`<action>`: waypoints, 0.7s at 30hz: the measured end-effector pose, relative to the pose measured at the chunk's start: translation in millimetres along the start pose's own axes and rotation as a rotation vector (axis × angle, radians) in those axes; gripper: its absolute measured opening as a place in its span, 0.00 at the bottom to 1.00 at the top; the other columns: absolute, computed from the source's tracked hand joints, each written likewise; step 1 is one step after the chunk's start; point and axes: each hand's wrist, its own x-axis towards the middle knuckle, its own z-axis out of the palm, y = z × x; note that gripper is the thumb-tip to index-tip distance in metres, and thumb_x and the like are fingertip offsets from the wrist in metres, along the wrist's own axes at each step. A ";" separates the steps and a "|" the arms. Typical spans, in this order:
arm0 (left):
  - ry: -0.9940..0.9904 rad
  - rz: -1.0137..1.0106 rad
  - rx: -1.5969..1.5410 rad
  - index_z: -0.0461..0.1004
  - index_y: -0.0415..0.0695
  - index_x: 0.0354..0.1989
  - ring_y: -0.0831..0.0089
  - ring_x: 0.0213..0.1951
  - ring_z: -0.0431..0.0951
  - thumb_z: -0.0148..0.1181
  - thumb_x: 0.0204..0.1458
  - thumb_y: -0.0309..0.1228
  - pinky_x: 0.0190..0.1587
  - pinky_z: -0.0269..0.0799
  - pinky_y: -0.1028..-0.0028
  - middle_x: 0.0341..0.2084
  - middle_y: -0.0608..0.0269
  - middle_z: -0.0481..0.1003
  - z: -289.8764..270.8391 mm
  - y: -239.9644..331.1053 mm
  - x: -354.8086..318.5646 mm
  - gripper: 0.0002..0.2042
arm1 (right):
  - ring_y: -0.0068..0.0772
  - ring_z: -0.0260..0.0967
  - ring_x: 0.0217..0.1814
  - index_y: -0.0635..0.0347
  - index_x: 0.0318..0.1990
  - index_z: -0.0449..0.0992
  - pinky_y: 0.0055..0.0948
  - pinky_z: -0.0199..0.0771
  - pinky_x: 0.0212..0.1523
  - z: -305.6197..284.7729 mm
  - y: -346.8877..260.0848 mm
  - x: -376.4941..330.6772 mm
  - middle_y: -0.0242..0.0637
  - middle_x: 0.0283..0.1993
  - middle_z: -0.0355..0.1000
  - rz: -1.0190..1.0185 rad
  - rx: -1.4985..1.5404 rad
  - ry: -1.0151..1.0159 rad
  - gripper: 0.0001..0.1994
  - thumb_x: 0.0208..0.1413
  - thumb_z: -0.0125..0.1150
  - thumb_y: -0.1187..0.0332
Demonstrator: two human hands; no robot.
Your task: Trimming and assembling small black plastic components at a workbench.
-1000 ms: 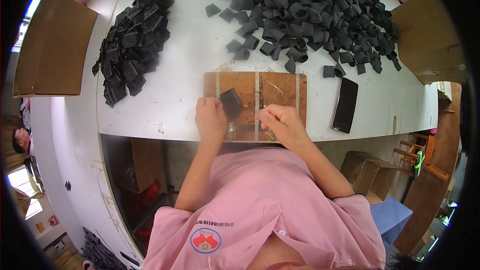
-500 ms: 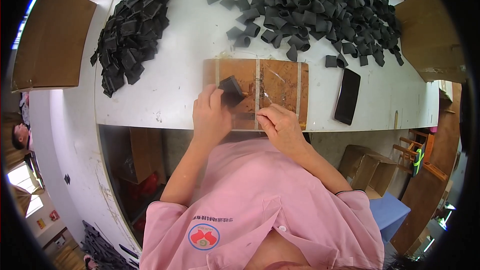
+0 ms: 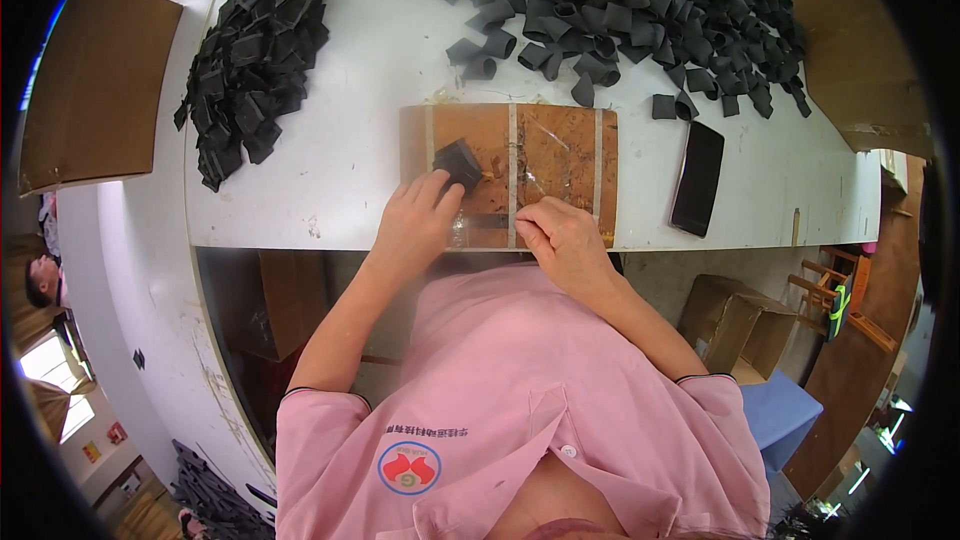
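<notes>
A brown board (image 3: pixel 560 155) with pale strips across it lies at the table's front edge. Over its left part is a small black fabric piece (image 3: pixel 458 165), tilted, with the fingers of my left hand (image 3: pixel 415 215) closed on its lower edge. My right hand (image 3: pixel 568 243) rests at the board's front with thumb and fingers pinched together; whatever is between them is too small to make out. A dark strip (image 3: pixel 488 222) shows on the board between my hands.
A heap of dark grey fabric tubes (image 3: pixel 620 10) covers the back right, and a pile of flat black pieces (image 3: pixel 260 60) the left. A black phone (image 3: pixel 698 180) lies right of the board. Cardboard boxes (image 3: pixel 95 80) stand at both sides. Beneath the table is another open box (image 3: pixel 740 325).
The whole view has shifted slightly. My left hand has drawn a little left and lower on the black piece. My right hand keeps its pinch at nearly the same spot.
</notes>
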 end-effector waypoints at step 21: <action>0.697 -0.473 -0.493 0.70 0.38 0.31 0.78 0.17 0.70 0.55 0.44 0.18 0.18 0.66 0.77 0.21 0.60 0.72 -30.2 85.2 33.9 0.05 | 0.37 0.66 0.24 0.65 0.27 0.72 0.31 0.67 0.23 -5.8 -41.7 23.3 0.38 0.26 0.66 -0.333 -0.153 0.476 0.08 0.35 0.60 0.81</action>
